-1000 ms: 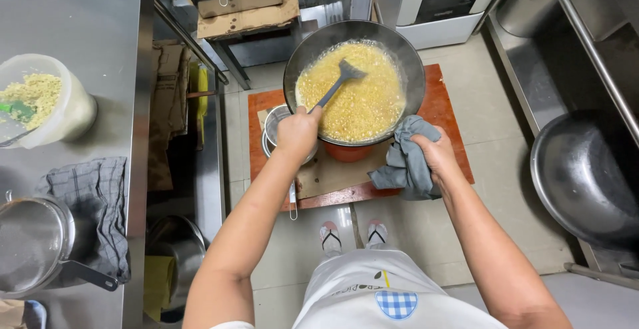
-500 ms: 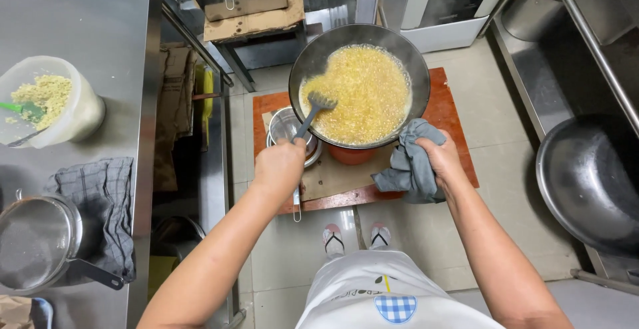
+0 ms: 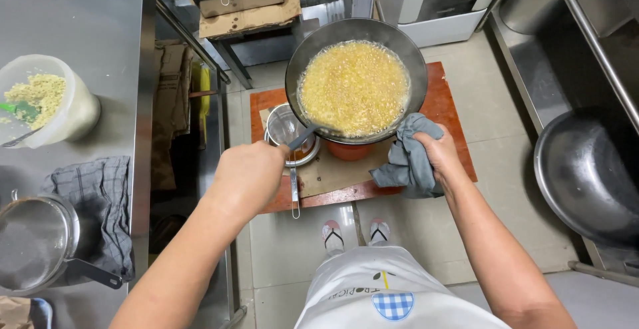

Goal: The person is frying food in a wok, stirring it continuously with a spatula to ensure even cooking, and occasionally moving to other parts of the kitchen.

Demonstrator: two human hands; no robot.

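A dark wok full of yellow foaming food sits low over an orange-red board on the floor. My right hand grips the wok's near rim through a grey cloth. My left hand holds the handle of a metal ladle, whose head is at the wok's near left edge. Under the ladle a round metal strainer rests over a small bowl, its long handle pointing toward me.
A steel counter on the left carries a plastic tub of crumbs, a checked cloth and a lidded pot. A large steel basin stands at the right. Cardboard lies behind the wok. My sandalled feet are below.
My left hand has pulled back toward me and to the left, drawing the ladle out of the middle of the wok to its near edge. My right hand stayed on the cloth.
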